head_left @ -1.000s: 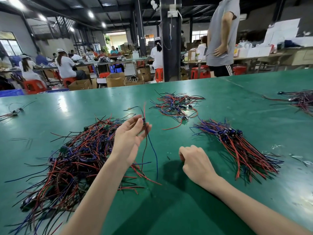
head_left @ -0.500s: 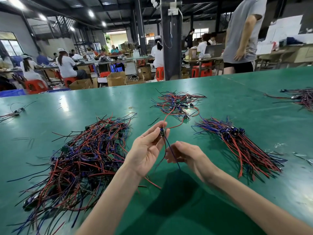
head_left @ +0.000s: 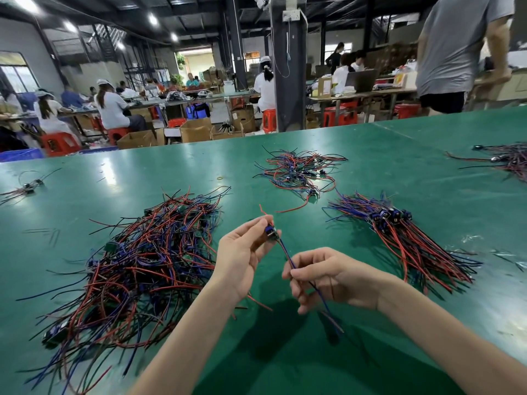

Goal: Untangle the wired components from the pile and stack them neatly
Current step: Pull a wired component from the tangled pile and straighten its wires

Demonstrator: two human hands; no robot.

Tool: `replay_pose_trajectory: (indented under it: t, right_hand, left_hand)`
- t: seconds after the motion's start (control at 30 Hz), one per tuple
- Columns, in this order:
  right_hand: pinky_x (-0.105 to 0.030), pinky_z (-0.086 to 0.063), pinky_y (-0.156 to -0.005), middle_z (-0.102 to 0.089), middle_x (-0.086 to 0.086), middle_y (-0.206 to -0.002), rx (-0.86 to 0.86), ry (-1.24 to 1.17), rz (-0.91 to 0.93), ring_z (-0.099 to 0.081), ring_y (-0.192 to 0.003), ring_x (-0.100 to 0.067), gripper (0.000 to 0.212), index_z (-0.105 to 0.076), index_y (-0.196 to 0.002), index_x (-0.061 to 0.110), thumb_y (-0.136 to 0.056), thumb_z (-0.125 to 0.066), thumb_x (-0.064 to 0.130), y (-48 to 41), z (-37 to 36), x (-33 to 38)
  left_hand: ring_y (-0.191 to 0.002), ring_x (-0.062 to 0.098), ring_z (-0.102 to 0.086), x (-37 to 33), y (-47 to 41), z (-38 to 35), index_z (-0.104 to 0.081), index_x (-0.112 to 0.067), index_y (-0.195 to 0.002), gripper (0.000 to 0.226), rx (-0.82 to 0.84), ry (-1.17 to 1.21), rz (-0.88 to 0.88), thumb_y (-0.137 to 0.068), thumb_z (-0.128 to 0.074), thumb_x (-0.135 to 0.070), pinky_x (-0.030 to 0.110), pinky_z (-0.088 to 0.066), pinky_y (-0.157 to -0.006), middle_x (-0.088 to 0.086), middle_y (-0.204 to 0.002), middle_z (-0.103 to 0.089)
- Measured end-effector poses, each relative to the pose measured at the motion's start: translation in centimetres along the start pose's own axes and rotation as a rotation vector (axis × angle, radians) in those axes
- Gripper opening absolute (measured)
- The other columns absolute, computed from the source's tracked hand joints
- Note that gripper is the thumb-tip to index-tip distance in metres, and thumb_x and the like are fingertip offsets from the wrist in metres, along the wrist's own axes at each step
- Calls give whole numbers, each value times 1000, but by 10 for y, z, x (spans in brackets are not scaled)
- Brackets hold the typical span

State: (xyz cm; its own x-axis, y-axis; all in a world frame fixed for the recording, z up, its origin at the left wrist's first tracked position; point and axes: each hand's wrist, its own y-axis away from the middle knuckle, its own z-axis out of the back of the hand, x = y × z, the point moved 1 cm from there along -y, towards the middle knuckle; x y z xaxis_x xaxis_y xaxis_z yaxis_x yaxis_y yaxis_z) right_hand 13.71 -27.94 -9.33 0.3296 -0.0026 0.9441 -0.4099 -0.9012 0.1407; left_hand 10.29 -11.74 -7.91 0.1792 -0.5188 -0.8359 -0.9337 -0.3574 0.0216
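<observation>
A big tangled pile (head_left: 137, 260) of red, blue and black wired components lies on the green table (head_left: 285, 366) at the left. My left hand (head_left: 242, 255) pinches one small blue wired component (head_left: 271, 232) by its body, lifted above the table. Its wires run down and right through my right hand (head_left: 330, 277), whose fingers are curled round them. A neat aligned stack (head_left: 405, 240) of components, heads together and wires fanned toward me, lies at the right.
A smaller loose tangle (head_left: 299, 175) of wires sits at the table's middle back, another bunch (head_left: 507, 161) at the far right edge, a few strays (head_left: 25, 188) at far left. A person in grey (head_left: 456, 47) stands behind the table's far right. Bare green surface lies in front.
My left hand carried the single component from above the big pile toward the middle. My right hand lifted off the table and closed round its wires, sliding down them.
</observation>
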Motion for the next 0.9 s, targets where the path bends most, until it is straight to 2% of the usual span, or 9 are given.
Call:
replay_pose_trajectory:
  t: [0.13,0.27,0.37,0.43,0.53,0.67,0.8,0.9]
  right_hand:
    - [-39,-57,-68,-64,-17,-81,-114,-125,-25,-63,-65,-23,20,-56,-96,9,-81,-66,17,-4,5,-3]
    - [-25,-50,-50,-64,-10,-71,-330,-29,35,-59,-55,-15,26,-60,-93,10,-75,-66,28,-8,11,-3]
    - [-19,-40,-39,-64,-10,-66,-378,-32,45,-53,-46,-12,12,-59,-89,9,-85,-61,20,-9,12,-5]
    - [-17,-35,-37,-64,-9,-65,-389,-17,44,-49,-44,-11,11,-59,-91,8,-89,-58,20,-9,11,-5]
    - [-14,-25,-35,-60,-6,-66,-379,66,47,-42,-43,-9,19,-59,-91,10,-83,-64,27,-10,10,-6]
    - [-12,-20,-35,-57,-5,-64,-362,102,37,-37,-40,-8,10,-58,-92,8,-92,-56,18,-11,10,-8]
    - [-12,-17,-37,-55,-4,-62,-361,125,15,-32,-36,-7,10,-57,-90,11,-94,-50,17,-14,10,-7]
    - [-10,-16,-35,-53,-3,-61,-365,138,-11,-29,-36,-6,9,-53,-88,14,-93,-49,19,-15,9,-8]
  left_hand:
    - [-57,13,-67,10,4,2,-66,0,-82,13,34,-102,53,-85,-57,8,19,-56,-57,7,-67,-68]
    - [-62,13,-65,23,9,0,-64,-4,-77,12,66,-337,-1,-80,-65,8,23,-57,-64,5,-68,-68]
    - [-66,15,-61,26,11,0,-60,-6,-75,15,42,-424,-52,-79,-69,5,26,-55,-69,5,-69,-68]
    - [-65,14,-59,25,10,1,-54,-8,-76,21,19,-424,-80,-78,-69,6,23,-52,-65,9,-74,-66]
    - [-63,11,-59,26,10,2,-46,-12,-76,30,15,-409,-94,-79,-68,8,19,-49,-61,12,-80,-66]
    - [-54,8,-61,32,8,1,-41,-12,-82,31,24,-327,-7,-81,-65,8,15,-48,-55,10,-79,-70]
    - [-59,9,-65,35,2,5,-50,-3,-95,17,20,-199,103,-85,-61,6,15,-53,-60,6,-73,-72]
    - [-63,9,-66,37,0,6,-62,1,-91,9,90,-181,133,-87,-55,7,16,-55,-65,6,-73,-70]
